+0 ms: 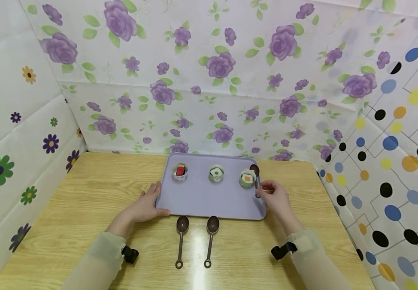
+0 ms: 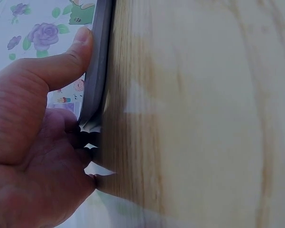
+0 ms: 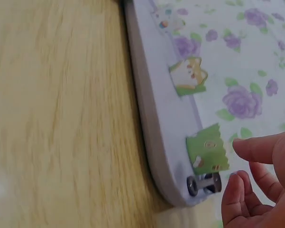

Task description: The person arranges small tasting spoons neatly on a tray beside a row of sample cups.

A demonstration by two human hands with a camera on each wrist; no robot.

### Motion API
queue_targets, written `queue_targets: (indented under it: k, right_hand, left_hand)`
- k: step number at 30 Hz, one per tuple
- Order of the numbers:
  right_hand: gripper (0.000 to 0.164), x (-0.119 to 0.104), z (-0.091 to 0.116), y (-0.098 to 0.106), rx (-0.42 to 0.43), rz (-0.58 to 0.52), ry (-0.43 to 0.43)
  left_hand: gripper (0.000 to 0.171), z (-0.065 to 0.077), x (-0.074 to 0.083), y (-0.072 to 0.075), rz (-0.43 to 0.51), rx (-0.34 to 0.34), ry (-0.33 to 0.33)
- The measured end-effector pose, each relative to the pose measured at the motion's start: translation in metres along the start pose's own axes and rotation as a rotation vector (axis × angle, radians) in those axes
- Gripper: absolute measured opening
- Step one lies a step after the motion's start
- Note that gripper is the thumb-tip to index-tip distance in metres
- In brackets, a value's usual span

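A lavender tray (image 1: 198, 201) bears three small patterned paper cups. The left cup (image 1: 179, 177) contains a red-topped, sushi-like piece (image 1: 180, 170). A white, dark-edged roll (image 1: 216, 172) sits in the middle one. In the green right cup (image 1: 246, 185) is a white square piece (image 1: 247, 178) with an orange centre. My left hand (image 1: 146, 206) spans the tray's front left corner, thumb at the front edge, fingers along the left side. Beside the right cup lies a dark brown spoon (image 1: 254, 169). My right hand (image 1: 277, 198) is at its handle; in the right wrist view the fingertips stand apart from it.
Two more brown spoons (image 1: 182, 224) (image 1: 213, 224) lie side by side on the wooden table (image 1: 111, 181) before the tray, bowls toward it. Flower-patterned sheeting (image 1: 194, 121) rises behind and at the left; a dotted sheet (image 1: 394, 169) stands at the right.
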State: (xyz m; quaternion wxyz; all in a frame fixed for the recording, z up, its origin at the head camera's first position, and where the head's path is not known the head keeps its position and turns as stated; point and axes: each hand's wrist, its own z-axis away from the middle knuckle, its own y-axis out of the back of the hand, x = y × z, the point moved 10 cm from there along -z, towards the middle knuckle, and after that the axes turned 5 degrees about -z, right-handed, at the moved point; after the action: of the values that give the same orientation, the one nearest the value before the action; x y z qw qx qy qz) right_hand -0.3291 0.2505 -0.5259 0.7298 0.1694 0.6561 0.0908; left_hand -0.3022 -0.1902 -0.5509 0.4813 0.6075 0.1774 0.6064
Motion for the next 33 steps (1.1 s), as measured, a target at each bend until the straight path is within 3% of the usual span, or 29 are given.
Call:
queue_targets:
  k: [6,14,18,24,33]
  right_hand:
    - [0.043,-0.009,0.014,-0.007,-0.031,-0.102,-0.003]
    - [0.037,-0.023,0.032,-0.019,-0.139,-0.192,-0.013]
    - [0.033,-0.024,0.044,-0.035,-0.243,-0.150,-0.028]
    - [0.028,-0.015,0.065,-0.065,-0.407,0.002,-0.022]
    - [0.023,-0.008,0.097,-0.101,-0.577,0.044,-0.024]
  left_hand:
    - [0.121,0.002,0.002,0.000,0.012,-0.004,-0.001]
    - [0.121,-0.001,0.001,-0.001,0.025,-0.007,-0.001]
    - [0.121,0.000,0.001,-0.001,0.029,-0.012,0.003]
    - [0.121,0.002,0.004,0.002,0.022,-0.007,0.004]
    - [0.121,0.001,0.001,0.001,0.020,-0.024,0.022]
